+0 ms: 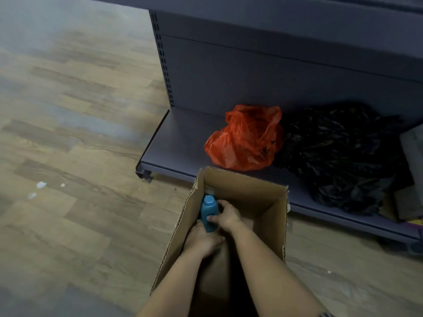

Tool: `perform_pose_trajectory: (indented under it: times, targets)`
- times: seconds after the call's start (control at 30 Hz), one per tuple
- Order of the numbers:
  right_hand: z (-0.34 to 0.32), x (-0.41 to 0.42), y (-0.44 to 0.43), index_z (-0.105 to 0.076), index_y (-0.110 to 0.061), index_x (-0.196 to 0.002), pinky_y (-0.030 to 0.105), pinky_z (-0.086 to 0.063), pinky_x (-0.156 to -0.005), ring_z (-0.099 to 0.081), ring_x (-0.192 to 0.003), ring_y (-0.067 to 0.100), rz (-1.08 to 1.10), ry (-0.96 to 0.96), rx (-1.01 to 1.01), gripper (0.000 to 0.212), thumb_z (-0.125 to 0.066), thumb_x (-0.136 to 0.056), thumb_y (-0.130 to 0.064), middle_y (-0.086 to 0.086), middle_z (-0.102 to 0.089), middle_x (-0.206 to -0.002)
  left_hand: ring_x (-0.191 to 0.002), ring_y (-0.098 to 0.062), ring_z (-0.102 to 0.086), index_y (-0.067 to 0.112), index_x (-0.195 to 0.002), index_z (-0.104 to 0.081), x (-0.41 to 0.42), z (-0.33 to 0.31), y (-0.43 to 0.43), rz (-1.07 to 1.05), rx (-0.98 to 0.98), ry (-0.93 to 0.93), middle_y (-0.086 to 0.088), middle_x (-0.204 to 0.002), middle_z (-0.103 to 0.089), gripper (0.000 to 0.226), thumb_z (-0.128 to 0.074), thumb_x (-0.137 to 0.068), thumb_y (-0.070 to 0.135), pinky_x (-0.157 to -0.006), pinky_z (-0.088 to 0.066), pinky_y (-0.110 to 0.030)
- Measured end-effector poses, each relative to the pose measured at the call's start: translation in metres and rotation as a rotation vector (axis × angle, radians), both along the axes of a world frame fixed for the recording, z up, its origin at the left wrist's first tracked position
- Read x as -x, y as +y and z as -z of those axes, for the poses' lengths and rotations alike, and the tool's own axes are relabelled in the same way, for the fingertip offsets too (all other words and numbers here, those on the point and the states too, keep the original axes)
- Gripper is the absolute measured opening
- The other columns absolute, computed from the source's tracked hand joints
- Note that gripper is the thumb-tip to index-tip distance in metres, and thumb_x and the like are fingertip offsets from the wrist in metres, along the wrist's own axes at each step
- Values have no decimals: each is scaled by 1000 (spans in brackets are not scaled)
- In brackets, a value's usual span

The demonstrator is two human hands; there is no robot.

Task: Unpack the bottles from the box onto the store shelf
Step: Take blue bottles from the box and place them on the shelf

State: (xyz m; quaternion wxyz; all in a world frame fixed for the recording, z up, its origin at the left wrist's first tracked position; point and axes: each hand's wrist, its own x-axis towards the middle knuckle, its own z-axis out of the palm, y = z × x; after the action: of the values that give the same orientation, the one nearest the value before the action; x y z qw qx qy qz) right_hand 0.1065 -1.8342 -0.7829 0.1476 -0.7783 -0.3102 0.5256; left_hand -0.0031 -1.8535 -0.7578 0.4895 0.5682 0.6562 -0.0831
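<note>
An open cardboard box [256,195] stands on the floor in front of the grey store shelf [178,143]. Both my hands reach down inside it. A blue plastic bottle [207,211] stands upright against the box's left wall. My right hand [225,216] grips the bottle's side, thumb across its front. My left hand [201,241] is curled round the bottle's lower part, which it hides. A pale cap of another bottle [209,191] shows just behind the blue one. The rest of the box's inside is dark.
An orange plastic bag [245,138] and a crumpled black plastic bag [338,154] lie on the bottom shelf, behind the box. Grey flat items [412,156] lean at the shelf's right end. Bare shelf surface lies left of the orange bag. Wood-pattern floor [68,133] spreads to the left.
</note>
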Motion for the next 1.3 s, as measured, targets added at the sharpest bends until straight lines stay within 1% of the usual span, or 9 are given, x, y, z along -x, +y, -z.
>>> perform_pose_trajectory:
  times: [0.2, 0.4, 0.53, 0.63, 0.77, 1.0, 1.13, 1.23, 1.3]
  targets:
    - [10, 8, 2, -40, -20, -111, 32, -42, -94, -53, -109, 20, -48, -8, 10, 44, -73, -82, -17, 3, -54, -119, -131, -22, -47, 12, -147, -30, 1, 0, 2, -2, 36, -18, -8, -144, -47, 85, -72, -76, 34, -107, -39, -29]
    - [7, 11, 4, -50, -23, -131, 38, -39, -107, -52, -124, 23, -109, -87, -50, 46, -68, -88, -19, 4, -57, -133, -143, -20, -30, 5, -153, -9, 0, -5, 2, -12, 32, -19, -10, -156, -28, 99, -70, -81, 36, -113, -26, -24]
    - [-6, 5, -1, -50, -20, -131, 38, -37, -105, -50, -125, 25, -29, -72, -79, 43, -63, -91, -13, 7, -55, -134, -145, -20, -26, 6, -153, -8, 0, -22, -2, 6, 21, -14, -9, -158, -24, 99, -68, -83, 39, -114, -23, -24]
    - [-35, -1, -7, -51, -17, -127, 35, -38, -105, -53, -123, 24, -76, -121, -123, 41, -66, -89, -16, 7, -58, -131, -143, -19, -30, 8, -152, -13, 1, -50, -8, 34, -7, -17, -8, -156, -29, 92, -68, -84, 36, -111, -26, -22]
    - [-105, -14, -17, -53, -19, -123, 33, -40, -101, -55, -120, 23, -86, -162, -160, 38, -67, -87, -20, 3, -60, -128, -140, -21, -35, 12, -152, -17, 1, -113, -15, 56, -17, -45, -9, -152, -35, 85, -67, -86, 32, -107, -29, -21]
    - [-276, -39, -29, -58, -17, -118, 25, -42, -92, -60, -112, 20, -114, -199, -223, 37, -70, -84, -22, 2, -65, -118, -142, -22, -32, 13, -152, -17, -4, -274, -26, 26, -38, -87, -6, -155, -30, 89, -68, -84, 36, -115, -30, -32]
    - [-386, -52, -32, -58, -14, -120, 28, -45, -94, -60, -110, 21, -117, -193, -267, 39, -72, -84, -20, 4, -65, -118, -132, -21, -46, 13, -142, -39, -14, -378, -28, 100, -97, -103, -4, -144, -47, 66, -66, -85, 31, -105, -37, -27]
    - [-469, -61, -34, -57, -16, -122, 33, -46, -99, -59, -113, 20, -101, -170, -304, 43, -73, -83, -21, 3, -63, -121, -128, -21, -50, 16, -138, -43, -19, -453, -26, 160, -126, -118, -2, -140, -51, 60, -67, -85, 31, -105, -40, -28]
    - [-521, -68, -36, -57, -17, -123, 29, -46, -93, -59, -111, 17, -101, -154, -335, 43, -73, -84, -22, 1, -63, -121, -125, -20, -52, 19, -135, -45, -22, -499, -22, 192, -143, -132, -2, -137, -54, 59, -69, -83, 32, -105, -41, -31]
